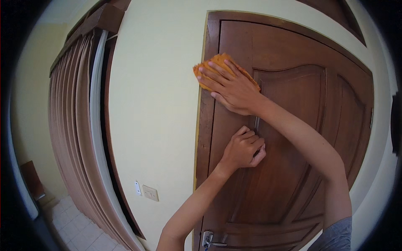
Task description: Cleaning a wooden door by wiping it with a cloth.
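An orange cloth lies flat against the upper left part of a brown wooden panel door and its frame. My right hand presses on the cloth with its palm down and fingers spread, covering much of it. Below it, my left hand is curled into a loose fist in front of the door; no object shows in it. Whether its knuckles touch the wood I cannot tell. The metal door handle is at the bottom, well below both hands.
A wooden door frame borders a pale yellow wall. A light switch and a small white bracket are on that wall. Brown curtains hang at the left above a tiled floor.
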`<state>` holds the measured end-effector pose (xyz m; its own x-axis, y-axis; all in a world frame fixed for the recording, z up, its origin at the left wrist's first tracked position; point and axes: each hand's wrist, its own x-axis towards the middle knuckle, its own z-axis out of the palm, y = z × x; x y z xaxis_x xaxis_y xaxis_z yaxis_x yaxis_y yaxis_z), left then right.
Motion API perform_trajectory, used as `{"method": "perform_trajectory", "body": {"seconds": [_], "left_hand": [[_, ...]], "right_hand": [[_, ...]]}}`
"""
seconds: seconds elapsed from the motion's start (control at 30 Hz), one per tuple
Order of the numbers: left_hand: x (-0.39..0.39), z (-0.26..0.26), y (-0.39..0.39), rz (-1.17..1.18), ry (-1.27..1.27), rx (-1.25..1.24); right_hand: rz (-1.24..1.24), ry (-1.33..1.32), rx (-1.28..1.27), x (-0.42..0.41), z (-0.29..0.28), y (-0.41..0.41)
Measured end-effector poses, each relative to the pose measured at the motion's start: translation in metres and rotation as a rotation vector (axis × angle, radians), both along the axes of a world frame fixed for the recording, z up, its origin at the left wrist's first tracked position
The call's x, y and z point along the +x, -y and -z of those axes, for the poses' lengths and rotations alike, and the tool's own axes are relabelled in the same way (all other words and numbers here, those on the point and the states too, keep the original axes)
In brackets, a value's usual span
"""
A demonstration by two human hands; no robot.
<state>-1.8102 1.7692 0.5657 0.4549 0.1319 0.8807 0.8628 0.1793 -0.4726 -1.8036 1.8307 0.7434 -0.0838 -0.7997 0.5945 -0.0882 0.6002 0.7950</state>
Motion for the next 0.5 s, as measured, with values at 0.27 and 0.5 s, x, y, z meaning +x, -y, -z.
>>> {"method": "perform_trajectory", "body": {"seconds": [0.27,0.5], "left_hand": [[-0.001,0.002,0.003,-0.014,0.021,-0.01],[-0.001,0.003,0.001,-0.005,0.011,0.011]], "right_hand": [[0.034,0.215,0.26,0.017,0.005,-0.02],[0.035,-0.025,-0.132,0.015,0.009,-0.01]]}}
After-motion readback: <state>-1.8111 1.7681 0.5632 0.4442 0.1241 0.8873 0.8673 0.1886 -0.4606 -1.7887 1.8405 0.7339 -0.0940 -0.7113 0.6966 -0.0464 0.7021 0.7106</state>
